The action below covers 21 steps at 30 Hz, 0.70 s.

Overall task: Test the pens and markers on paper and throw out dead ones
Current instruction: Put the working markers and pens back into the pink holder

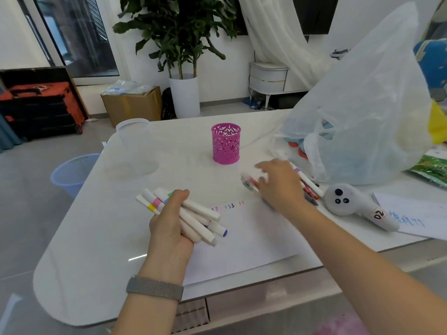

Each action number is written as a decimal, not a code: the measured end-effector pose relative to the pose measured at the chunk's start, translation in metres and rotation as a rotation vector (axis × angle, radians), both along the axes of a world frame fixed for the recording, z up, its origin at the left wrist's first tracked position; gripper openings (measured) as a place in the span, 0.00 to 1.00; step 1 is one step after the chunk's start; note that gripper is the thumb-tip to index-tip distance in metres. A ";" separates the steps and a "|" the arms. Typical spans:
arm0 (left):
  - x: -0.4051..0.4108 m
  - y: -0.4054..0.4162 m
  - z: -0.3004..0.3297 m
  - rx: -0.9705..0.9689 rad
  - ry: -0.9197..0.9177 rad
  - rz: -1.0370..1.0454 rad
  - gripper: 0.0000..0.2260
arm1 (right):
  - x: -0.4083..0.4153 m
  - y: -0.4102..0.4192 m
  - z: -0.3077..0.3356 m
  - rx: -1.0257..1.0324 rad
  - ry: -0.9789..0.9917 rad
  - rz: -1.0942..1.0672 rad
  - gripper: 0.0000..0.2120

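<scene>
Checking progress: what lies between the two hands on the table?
In the head view, between the left hand gripping the markers and the right hand lies white paper bearing a short row of coloured test marks.

- We see a white desk (96,238).
- On it: paper sheet (242,243), pink pen cup (226,143), plastic bag (362,117), loose pens (310,187), grey plush toy (348,201).

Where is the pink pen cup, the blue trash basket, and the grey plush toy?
pink pen cup (226,144), head view, on its lacy side wall.
blue trash basket (70,175), head view, on its mesh wall.
grey plush toy (348,199), head view, on its face.
</scene>
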<state>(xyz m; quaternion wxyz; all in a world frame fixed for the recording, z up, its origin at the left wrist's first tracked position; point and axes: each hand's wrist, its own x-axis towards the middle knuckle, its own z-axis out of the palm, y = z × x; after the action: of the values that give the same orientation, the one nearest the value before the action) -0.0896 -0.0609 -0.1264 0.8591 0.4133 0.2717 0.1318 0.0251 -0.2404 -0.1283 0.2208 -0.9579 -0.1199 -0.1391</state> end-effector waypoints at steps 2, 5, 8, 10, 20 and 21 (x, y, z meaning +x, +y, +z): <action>-0.001 -0.001 0.003 -0.024 -0.004 -0.018 0.10 | 0.018 -0.027 -0.015 -0.200 0.012 -0.237 0.18; -0.002 -0.005 0.006 -0.082 -0.022 -0.036 0.11 | 0.030 -0.051 -0.033 -0.321 0.145 -0.370 0.17; -0.001 -0.007 0.006 -0.141 -0.054 -0.053 0.11 | 0.035 -0.060 -0.044 -0.346 0.077 -0.372 0.15; -0.002 -0.007 0.007 -0.150 -0.061 -0.059 0.11 | 0.035 -0.059 -0.045 -0.351 0.036 -0.374 0.13; -0.003 -0.010 0.005 -0.133 -0.052 -0.035 0.11 | 0.035 -0.056 -0.039 -0.379 0.077 -0.286 0.11; -0.002 -0.010 0.005 -0.136 -0.052 -0.036 0.10 | 0.035 -0.056 -0.039 -0.378 0.083 -0.279 0.11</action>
<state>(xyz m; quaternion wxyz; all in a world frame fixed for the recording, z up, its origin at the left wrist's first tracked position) -0.0921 -0.0705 -0.1214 0.8942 0.3555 0.2498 0.1083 0.0602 -0.2969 -0.1672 0.0210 -0.9944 -0.0009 -0.1039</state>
